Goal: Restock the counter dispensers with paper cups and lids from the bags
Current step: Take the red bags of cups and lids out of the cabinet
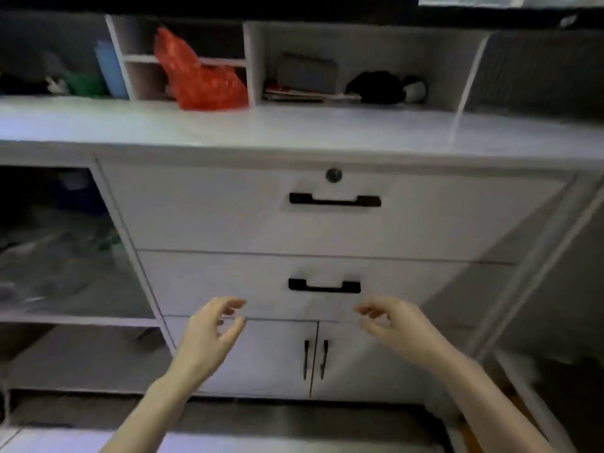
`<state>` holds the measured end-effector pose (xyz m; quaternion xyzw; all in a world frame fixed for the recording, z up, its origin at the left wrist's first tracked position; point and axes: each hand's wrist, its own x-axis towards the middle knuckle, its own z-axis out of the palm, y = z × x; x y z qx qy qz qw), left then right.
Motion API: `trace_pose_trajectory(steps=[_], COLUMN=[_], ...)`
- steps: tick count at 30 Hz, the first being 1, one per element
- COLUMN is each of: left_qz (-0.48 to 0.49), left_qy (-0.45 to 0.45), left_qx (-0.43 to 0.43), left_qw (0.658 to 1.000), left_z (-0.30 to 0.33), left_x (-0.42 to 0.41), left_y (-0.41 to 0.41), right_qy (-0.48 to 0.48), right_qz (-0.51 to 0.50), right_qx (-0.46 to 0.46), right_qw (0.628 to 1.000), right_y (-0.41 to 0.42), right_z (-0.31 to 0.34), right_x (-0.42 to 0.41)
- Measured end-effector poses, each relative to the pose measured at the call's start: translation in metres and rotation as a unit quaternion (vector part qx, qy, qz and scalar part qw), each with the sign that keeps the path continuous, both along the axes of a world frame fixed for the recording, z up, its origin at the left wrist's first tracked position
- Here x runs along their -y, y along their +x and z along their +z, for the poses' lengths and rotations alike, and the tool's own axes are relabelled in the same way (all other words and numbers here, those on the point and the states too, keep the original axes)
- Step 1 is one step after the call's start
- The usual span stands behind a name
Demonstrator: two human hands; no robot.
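A: Progress? Both hands empty, left hand (209, 325) and right hand (389, 322), each grip spread, hovering before the lower drawer (228, 282).

B: Cups, lids, dispensers unseen; red bag (199, 76) on counter (294, 129), contents unclear. Restocking apparently unstarted.

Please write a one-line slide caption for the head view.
Both empty hands, left and right, open before the closed lower drawer; a red bag sits on the counter.
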<state>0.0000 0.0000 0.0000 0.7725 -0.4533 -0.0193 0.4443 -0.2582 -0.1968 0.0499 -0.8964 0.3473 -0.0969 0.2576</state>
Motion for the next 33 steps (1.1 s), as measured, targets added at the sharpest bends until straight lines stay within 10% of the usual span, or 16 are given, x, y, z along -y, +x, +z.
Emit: trace_pose_trajectory(steps=[12, 33], left_qz=[-0.128, -0.228], left_qy=[0.172, 0.031], left_qx=[0.006, -0.166], left_qw=[0.977, 0.959], left_z=[-0.207, -0.180], left_x=[0.070, 0.058], left_y=[-0.035, -0.139], right_qy=[0.048, 0.179], right_qz=[-0.078, -0.070], right_qx=[-0.024, 0.114], right_qw=[0.996, 0.975], right_y=[0.058, -0.038], right_z=[-0.232, -0.259], right_x=[-0.003, -0.076])
